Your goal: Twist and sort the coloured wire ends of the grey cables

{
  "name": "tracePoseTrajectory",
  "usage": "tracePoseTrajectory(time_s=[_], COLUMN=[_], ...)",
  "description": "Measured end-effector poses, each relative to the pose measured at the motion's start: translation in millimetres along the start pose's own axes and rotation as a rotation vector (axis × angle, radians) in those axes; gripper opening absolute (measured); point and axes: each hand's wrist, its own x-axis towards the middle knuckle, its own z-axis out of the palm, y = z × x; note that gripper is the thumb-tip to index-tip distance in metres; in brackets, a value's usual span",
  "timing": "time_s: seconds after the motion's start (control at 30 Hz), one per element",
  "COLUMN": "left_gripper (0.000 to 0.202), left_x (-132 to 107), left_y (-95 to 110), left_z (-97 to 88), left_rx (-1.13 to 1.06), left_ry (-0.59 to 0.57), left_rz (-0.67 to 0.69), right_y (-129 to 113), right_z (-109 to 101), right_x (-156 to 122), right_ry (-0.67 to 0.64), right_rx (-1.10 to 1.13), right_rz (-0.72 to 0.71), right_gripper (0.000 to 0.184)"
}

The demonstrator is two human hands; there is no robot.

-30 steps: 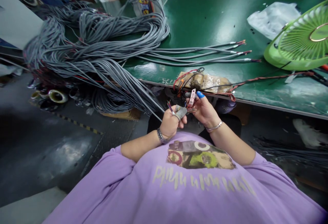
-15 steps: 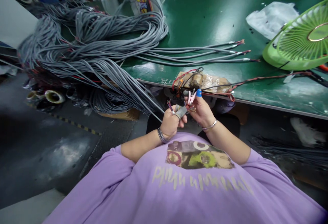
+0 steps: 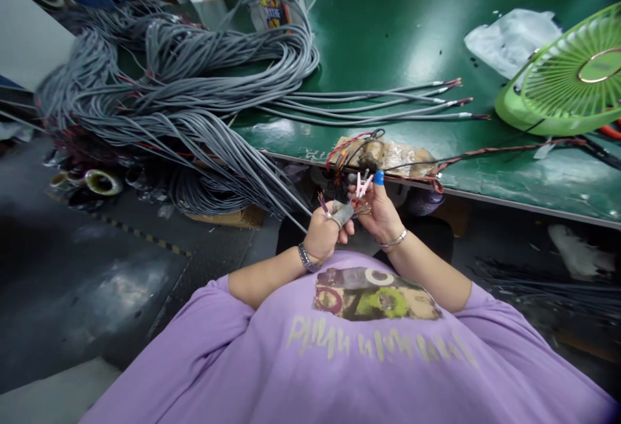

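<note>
My left hand [image 3: 323,233] is closed around the end of a grey cable [image 3: 272,200] whose thin coloured wires fan out above the fist; a grey wrap covers one finger. My right hand [image 3: 381,207], with a blue cap on one fingertip, pinches a small pink clip [image 3: 360,184] right beside those wire ends. Both hands meet just below the front edge of the green table [image 3: 417,35], in front of my purple shirt.
A big tangle of grey cables [image 3: 179,87] spills off the table's left end toward the floor. Several stripped cables [image 3: 388,103] lie across the table. A green fan [image 3: 567,78] and a white plastic bag [image 3: 509,35] sit at right. A taped fixture with red wires [image 3: 383,152] is at the front edge.
The pink clip in my right hand has turned from flat to jaws pointing up. Both hands stay together near the wire ends; the view shifted slightly.
</note>
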Motion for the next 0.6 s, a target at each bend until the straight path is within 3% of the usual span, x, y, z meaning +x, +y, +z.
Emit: tracePoseTrajectory(time_s=[0.17, 0.3, 0.37, 0.6], left_gripper=[0.038, 0.038, 0.039, 0.039], left_x=[-6.2, -9.2, -9.3, -8.5], left_y=[-2.9, -7.0, -8.3, -7.3], left_z=[-6.4, -14.3, -16.8, -15.6], left_rx=[0.040, 0.110, 0.148, 0.211], left_ry=[-0.010, -0.044, -0.083, -0.196], left_rz=[0.024, 0.043, 0.049, 0.025], right_y=[-7.2, -22.6, -30.0, -38.0], right_z=[-12.9, -30.8, -36.6, -30.8], right_x=[-6.8, -14.5, -18.2, -25.9], right_ry=[-0.076, -0.254, -0.321, -0.317], right_rx=[-0.055, -0.292, -0.432, -0.652], right_rz=[0.048, 0.225, 0.272, 0.156], right_gripper=[0.059, 0.068, 0.062, 0.038])
